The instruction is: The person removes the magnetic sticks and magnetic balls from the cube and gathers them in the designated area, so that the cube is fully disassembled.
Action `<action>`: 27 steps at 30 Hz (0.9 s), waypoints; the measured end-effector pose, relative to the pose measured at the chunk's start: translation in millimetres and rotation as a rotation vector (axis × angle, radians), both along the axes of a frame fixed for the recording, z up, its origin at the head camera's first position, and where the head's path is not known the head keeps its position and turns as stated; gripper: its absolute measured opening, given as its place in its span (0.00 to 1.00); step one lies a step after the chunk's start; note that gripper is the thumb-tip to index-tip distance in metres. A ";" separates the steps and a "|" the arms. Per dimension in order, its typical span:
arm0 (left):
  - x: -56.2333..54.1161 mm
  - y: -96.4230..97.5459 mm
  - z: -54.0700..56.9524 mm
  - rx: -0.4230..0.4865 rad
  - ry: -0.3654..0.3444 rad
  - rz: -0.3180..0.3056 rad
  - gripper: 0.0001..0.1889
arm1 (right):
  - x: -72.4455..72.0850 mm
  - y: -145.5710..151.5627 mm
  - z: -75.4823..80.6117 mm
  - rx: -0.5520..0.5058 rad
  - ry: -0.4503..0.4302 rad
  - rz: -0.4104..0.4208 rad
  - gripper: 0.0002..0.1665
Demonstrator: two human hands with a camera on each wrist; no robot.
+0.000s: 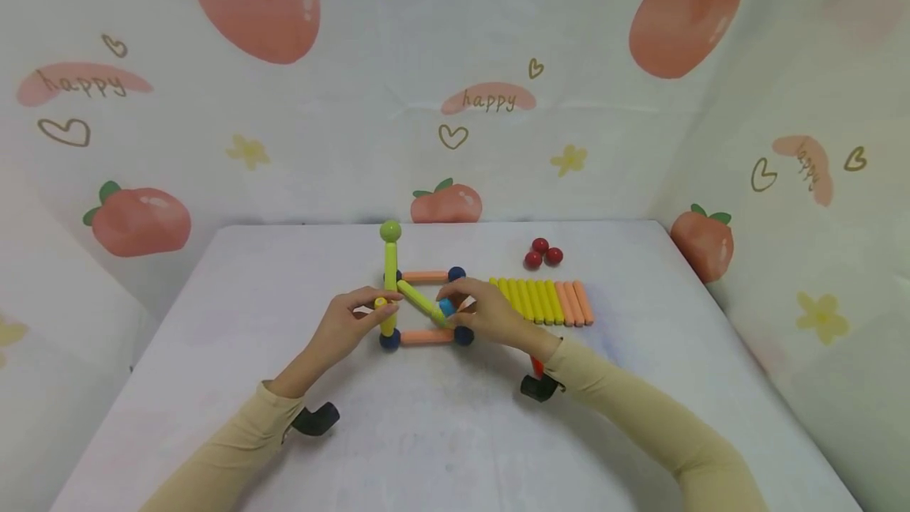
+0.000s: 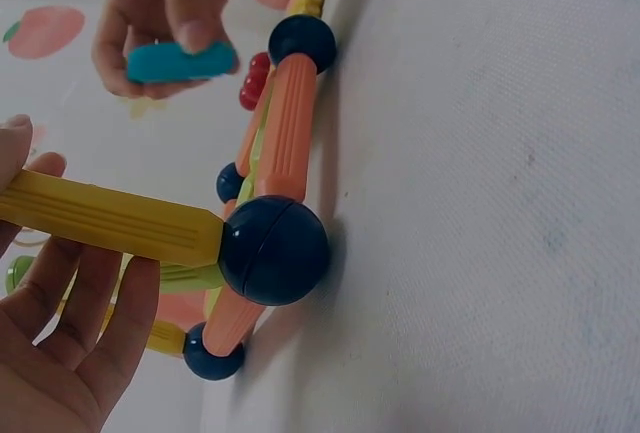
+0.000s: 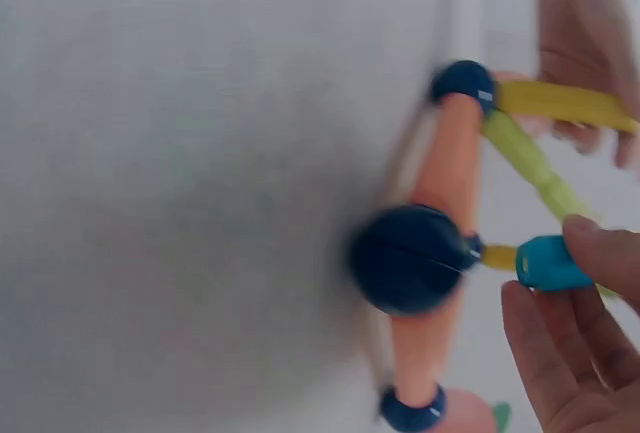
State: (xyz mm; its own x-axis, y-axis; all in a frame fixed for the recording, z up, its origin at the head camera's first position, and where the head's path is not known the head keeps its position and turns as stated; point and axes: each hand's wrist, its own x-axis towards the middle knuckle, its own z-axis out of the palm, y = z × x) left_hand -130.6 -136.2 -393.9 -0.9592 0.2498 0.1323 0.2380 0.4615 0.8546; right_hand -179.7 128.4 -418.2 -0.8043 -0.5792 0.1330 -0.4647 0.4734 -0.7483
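My left hand (image 1: 347, 324) pinches a yellow stick (image 2: 110, 215) that stands up from a navy ball (image 2: 275, 251) at the frame's front left corner. Between the thumb and fingers of my right hand (image 1: 490, 314) is a short teal-blue rod (image 3: 552, 262), held above the frame near its front right navy ball (image 3: 408, 259). Navy balls and orange sticks (image 1: 425, 336) form the low frame on the table. At the back left, a lime stick (image 1: 391, 263) rises to a green ball (image 1: 390, 231). Another lime stick (image 1: 419, 299) runs diagonally across the frame.
To the right lies a row of several yellow sticks (image 1: 529, 303) beside 3 orange sticks (image 1: 574, 304). Behind the row sit 3 red balls (image 1: 540, 246). A red stick (image 1: 536, 367) shows partly under my right wrist. A fruit-printed cloth backs the white table (image 1: 426, 433).
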 end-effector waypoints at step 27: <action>-17.3 -9.1 -32.3 0.031 -0.005 -0.002 0.14 | 16.7 174.6 8.8 0.132 -0.451 -0.130 0.20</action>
State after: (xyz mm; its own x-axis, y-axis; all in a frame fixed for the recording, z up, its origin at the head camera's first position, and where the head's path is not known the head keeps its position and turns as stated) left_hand -147.9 -145.3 -426.1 -0.9595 0.2472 0.1349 0.2342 0.4347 0.8696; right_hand -162.9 303.0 -409.4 -0.8319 -0.4585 -0.3127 -0.0389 0.6102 -0.7913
